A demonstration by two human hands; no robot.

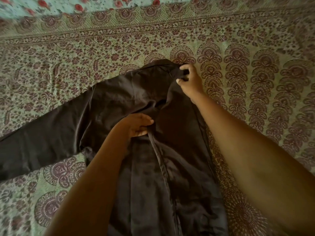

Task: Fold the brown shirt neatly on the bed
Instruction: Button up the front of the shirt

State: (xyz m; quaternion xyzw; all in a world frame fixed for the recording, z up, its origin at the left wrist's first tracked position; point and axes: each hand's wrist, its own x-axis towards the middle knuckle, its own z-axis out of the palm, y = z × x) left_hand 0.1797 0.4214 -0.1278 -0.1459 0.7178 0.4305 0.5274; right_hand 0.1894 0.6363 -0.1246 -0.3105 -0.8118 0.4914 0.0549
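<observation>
The brown shirt (129,99), dark and shiny, lies spread on the bed with its collar end pointing away from me. One long sleeve (42,133) stretches out to the left. The right side is folded in over the middle. My left hand (139,126) grips a fold of the cloth at the shirt's middle. My right hand (187,79) pinches the cloth at the far right shoulder, next to the collar. My forearms hide part of the shirt's lower body.
The bed is covered by a green sheet (255,74) with a dark maroon floral and paisley print. A second cloth with red flowers (76,5) lies along the far edge. Bare sheet lies to the right of the shirt.
</observation>
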